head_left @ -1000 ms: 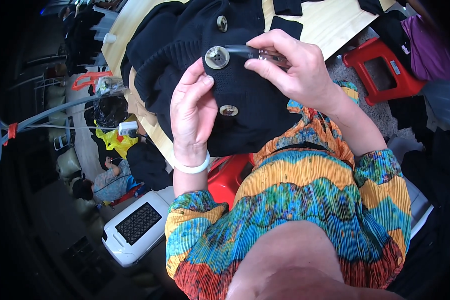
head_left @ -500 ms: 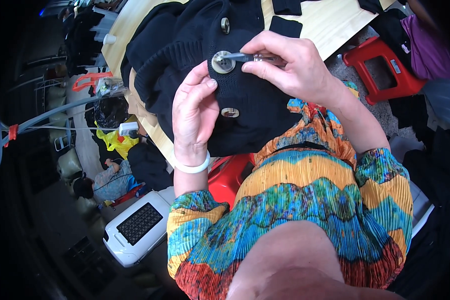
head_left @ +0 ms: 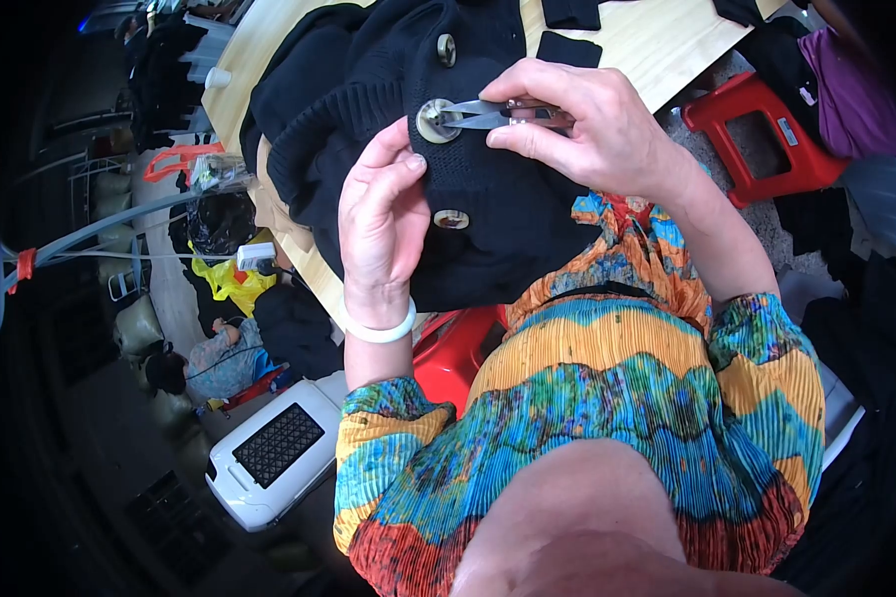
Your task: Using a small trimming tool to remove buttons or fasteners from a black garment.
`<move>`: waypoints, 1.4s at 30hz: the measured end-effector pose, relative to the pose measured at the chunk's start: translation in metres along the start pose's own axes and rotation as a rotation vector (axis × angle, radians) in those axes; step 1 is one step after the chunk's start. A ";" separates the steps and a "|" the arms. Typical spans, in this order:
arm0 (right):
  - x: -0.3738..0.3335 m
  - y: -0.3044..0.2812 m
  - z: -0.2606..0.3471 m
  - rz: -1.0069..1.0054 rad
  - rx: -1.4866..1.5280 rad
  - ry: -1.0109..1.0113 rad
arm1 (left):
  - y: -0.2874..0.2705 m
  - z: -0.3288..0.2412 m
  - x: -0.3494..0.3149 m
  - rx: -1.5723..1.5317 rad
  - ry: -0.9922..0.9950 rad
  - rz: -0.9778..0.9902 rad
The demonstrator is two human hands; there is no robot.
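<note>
The black knitted garment (head_left: 508,229) lies in the person's lap and up over the edge of the wooden table (head_left: 657,40). On the garment's near part the left hand (head_left: 383,219) rests palm down, fingers pressed together, thumb tip just beside the large round button (head_left: 434,120); a smaller button (head_left: 452,219) sits right of that hand. Above the garment's middle, the right hand (head_left: 592,129) pinches small metal snips (head_left: 488,112) between thumb and fingers, their blades touching the large button. A third button (head_left: 447,49) shows farther up. Right of the garment stands a red plastic stool (head_left: 762,134).
</note>
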State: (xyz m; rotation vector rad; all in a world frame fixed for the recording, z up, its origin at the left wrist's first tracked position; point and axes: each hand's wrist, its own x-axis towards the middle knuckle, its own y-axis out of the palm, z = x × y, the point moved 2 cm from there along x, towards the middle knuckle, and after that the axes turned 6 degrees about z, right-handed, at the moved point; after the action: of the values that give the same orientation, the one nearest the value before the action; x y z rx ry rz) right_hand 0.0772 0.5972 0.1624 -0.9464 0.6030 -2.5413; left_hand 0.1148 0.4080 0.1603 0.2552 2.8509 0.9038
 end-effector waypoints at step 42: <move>0.006 0.018 -0.003 0.143 0.453 0.209 | -0.003 0.010 0.014 -0.004 -0.132 0.026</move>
State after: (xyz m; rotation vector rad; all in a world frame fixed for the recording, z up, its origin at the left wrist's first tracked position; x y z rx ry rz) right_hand 0.0742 0.5802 0.1542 -0.4676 0.1260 -2.5041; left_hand 0.1026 0.4141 0.1488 0.3395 2.7307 0.8631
